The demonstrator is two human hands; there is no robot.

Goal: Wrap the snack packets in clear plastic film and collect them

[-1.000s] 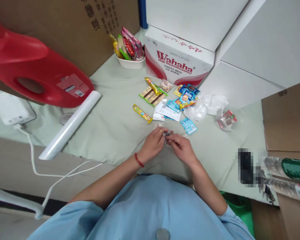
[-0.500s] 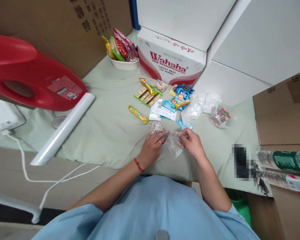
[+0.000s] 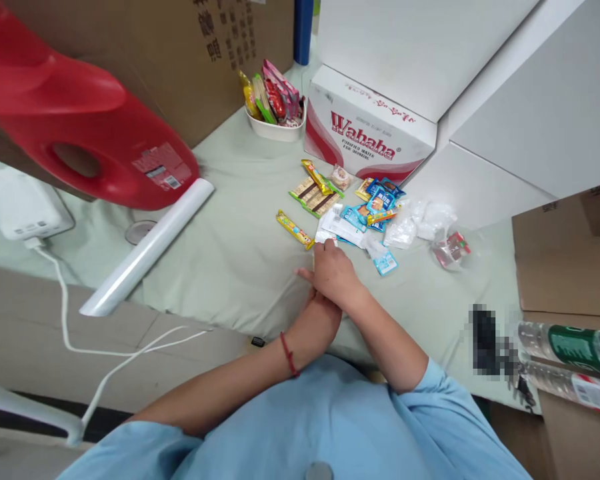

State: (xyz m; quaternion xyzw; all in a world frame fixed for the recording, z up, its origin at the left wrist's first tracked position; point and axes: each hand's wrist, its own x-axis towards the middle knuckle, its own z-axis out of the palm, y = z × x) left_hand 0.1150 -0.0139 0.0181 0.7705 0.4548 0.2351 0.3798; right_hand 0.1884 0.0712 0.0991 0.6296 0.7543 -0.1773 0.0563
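My right hand [image 3: 334,270] crosses over my left hand near the front of the cloth-covered table. Its fingers are bent, their tips close to the white packets [image 3: 347,229], and whatever they hold is hidden. Beneath it lies my left hand [image 3: 324,321], with a red cord on its wrist; its fingers are mostly covered. Left of the fingertips is a yellow snack stick [image 3: 295,229]. A blue-and-white packet [image 3: 386,263] rests to the right, and a wafer pack [image 3: 314,196] with a green edge lies beyond.
Blue snack packets [image 3: 381,200] and crumpled clear plastic [image 3: 400,230] lie near the Wahaba-style carton [image 3: 370,137]. A snack-filled white bowl [image 3: 275,131] stands at the back. A red jug [image 3: 130,147] and white roll [image 3: 147,248] are left; bottles [image 3: 573,343] lie right.
My right hand has moved left, across my left hand. The clear wrapper between the hands no longer shows there. Whitish material now covers part of the blue-and-white packet. The view has shifted.
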